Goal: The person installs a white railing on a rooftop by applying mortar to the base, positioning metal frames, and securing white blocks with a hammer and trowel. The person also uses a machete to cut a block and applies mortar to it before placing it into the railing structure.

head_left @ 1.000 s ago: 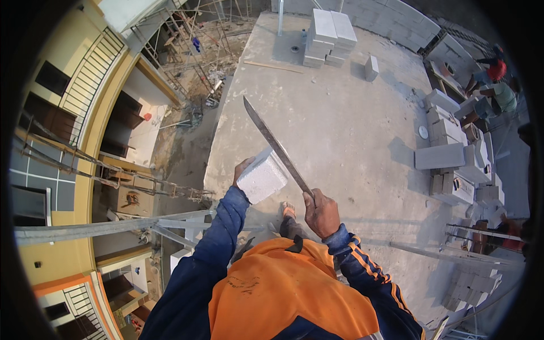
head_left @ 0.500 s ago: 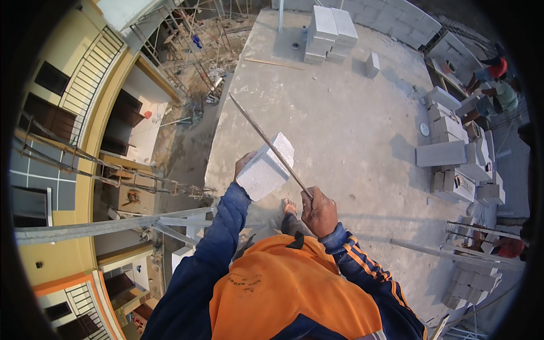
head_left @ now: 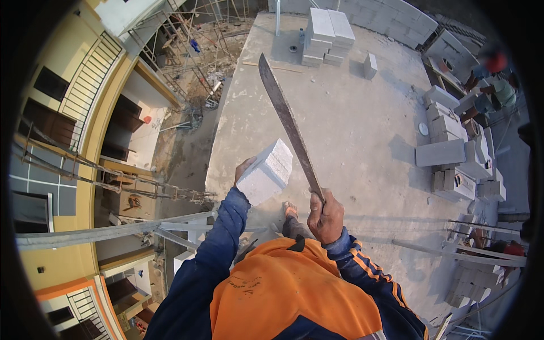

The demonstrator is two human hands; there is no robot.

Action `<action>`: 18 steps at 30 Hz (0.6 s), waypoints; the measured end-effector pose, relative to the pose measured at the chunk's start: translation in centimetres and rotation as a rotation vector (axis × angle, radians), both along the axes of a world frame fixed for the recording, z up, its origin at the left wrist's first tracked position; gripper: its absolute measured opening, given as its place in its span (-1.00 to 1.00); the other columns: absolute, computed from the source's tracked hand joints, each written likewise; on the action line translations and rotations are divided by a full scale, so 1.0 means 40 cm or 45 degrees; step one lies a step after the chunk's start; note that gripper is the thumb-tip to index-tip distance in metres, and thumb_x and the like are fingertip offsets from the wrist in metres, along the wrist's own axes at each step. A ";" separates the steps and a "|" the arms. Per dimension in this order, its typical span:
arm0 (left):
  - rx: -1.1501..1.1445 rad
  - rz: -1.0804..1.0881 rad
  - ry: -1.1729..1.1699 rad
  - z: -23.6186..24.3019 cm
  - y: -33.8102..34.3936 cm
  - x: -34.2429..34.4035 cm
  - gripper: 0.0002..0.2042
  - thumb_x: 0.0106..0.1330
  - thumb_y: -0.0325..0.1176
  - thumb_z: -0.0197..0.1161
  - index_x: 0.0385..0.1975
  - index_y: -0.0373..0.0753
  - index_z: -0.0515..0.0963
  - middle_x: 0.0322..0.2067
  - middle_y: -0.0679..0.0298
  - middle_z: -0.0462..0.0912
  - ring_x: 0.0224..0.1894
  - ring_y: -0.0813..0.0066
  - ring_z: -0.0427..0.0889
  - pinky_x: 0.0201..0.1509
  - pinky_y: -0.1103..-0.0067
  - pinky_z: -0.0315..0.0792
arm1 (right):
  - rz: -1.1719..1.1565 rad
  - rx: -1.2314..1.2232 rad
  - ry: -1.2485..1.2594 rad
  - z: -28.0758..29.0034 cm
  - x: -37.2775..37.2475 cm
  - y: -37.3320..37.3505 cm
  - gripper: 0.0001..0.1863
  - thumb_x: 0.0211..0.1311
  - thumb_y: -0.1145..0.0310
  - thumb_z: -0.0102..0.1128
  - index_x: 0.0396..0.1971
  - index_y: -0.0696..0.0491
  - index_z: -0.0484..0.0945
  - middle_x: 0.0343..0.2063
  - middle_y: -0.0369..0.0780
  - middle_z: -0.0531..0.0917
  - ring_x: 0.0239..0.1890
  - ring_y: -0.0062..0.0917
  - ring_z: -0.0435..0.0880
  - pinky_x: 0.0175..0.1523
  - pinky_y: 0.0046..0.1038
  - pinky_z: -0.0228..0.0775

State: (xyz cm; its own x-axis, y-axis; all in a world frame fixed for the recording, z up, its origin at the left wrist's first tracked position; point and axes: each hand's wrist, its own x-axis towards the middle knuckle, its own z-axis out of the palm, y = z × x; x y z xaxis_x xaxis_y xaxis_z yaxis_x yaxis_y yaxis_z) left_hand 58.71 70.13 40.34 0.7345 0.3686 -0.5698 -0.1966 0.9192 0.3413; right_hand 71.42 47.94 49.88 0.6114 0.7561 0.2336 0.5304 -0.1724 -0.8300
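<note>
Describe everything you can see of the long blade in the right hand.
The long blade is flat and gently curved, machete-like, narrowing toward the hand. It looks like metal, dull grey-brown and stained. The right hand grips its near end in a fist, hiding most of any handle. From there it slants away and leftward, above the concrete floor. It passes just right of the white block, a gap showing between them; only the hand is seen touching it.

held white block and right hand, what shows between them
Head view: concrete floor and a foot below, plus the machete blade at the gap's upper edge.
</note>
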 end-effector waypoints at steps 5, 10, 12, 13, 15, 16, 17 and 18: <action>0.083 -0.027 -0.028 0.033 -0.014 -0.003 -0.53 0.41 -0.02 -0.04 0.04 -0.29 0.54 -0.12 0.13 0.69 -0.15 0.23 0.70 -0.04 0.37 0.58 | 0.159 -0.163 -0.353 -0.010 0.028 0.023 -0.85 0.27 0.38 0.14 -0.27 0.14 0.48 -0.62 -0.06 0.55 -0.59 -0.07 0.57 -0.50 -0.17 0.38; 0.058 0.059 0.089 0.035 0.008 0.004 -0.58 0.42 -0.06 -0.05 -0.01 -0.26 0.56 -0.19 0.14 0.70 -0.20 0.25 0.71 -0.10 0.38 0.61 | 0.016 -0.034 0.004 -0.013 0.022 0.024 -0.87 0.26 0.41 0.17 -0.30 0.14 0.48 -0.61 -0.02 0.56 -0.57 -0.06 0.59 -0.48 -0.18 0.43; 0.115 0.043 0.003 0.035 0.015 0.009 -0.62 0.43 -0.10 -0.05 -0.06 -0.25 0.57 -0.24 0.14 0.70 -0.27 0.27 0.72 -0.14 0.41 0.63 | 0.077 0.216 -0.134 -0.011 0.012 0.023 -0.87 0.26 0.41 0.18 -0.30 0.14 0.47 -0.59 0.00 0.57 -0.55 -0.04 0.60 -0.46 -0.19 0.44; 0.110 0.036 -0.001 0.036 0.015 0.009 -0.62 0.43 -0.10 -0.05 -0.06 -0.25 0.57 -0.24 0.14 0.70 -0.27 0.27 0.72 -0.15 0.41 0.63 | 0.098 -0.052 -0.184 -0.011 0.005 0.026 -0.88 0.26 0.42 0.18 -0.28 0.13 0.48 -0.57 0.02 0.58 -0.52 -0.02 0.61 -0.44 -0.20 0.46; 0.179 0.020 0.031 0.041 0.013 0.011 -0.63 0.44 -0.12 -0.07 -0.07 -0.25 0.57 -0.25 0.15 0.71 -0.26 0.27 0.72 -0.15 0.40 0.63 | 0.105 -0.234 -0.185 -0.007 0.000 0.032 -0.88 0.26 0.41 0.17 -0.28 0.12 0.49 -0.53 0.01 0.60 -0.50 -0.01 0.61 -0.42 -0.19 0.47; 0.175 0.041 -0.017 0.043 0.013 0.013 -0.63 0.44 -0.13 -0.07 -0.07 -0.26 0.57 -0.25 0.14 0.71 -0.25 0.26 0.72 -0.15 0.40 0.63 | 0.038 -0.275 -0.217 -0.004 0.000 0.033 -0.88 0.26 0.41 0.17 -0.28 0.12 0.50 -0.51 0.01 0.61 -0.49 -0.01 0.61 -0.41 -0.19 0.48; 0.144 0.050 -0.034 0.044 0.010 0.012 -0.63 0.45 -0.13 -0.07 -0.06 -0.26 0.57 -0.24 0.13 0.70 -0.24 0.25 0.72 -0.14 0.39 0.63 | 0.028 -0.157 -0.127 -0.003 -0.003 0.035 -0.87 0.28 0.37 0.15 -0.32 0.11 0.49 -0.50 0.01 0.62 -0.48 -0.01 0.61 -0.40 -0.15 0.47; 0.077 0.065 0.071 0.044 0.008 0.012 -0.63 0.45 -0.14 -0.08 -0.06 -0.27 0.56 -0.24 0.12 0.70 -0.23 0.24 0.72 -0.14 0.38 0.63 | 0.074 -0.092 -0.075 -0.001 -0.004 0.038 -0.87 0.29 0.36 0.15 -0.32 0.11 0.49 -0.50 0.01 0.62 -0.48 0.00 0.61 -0.40 -0.15 0.46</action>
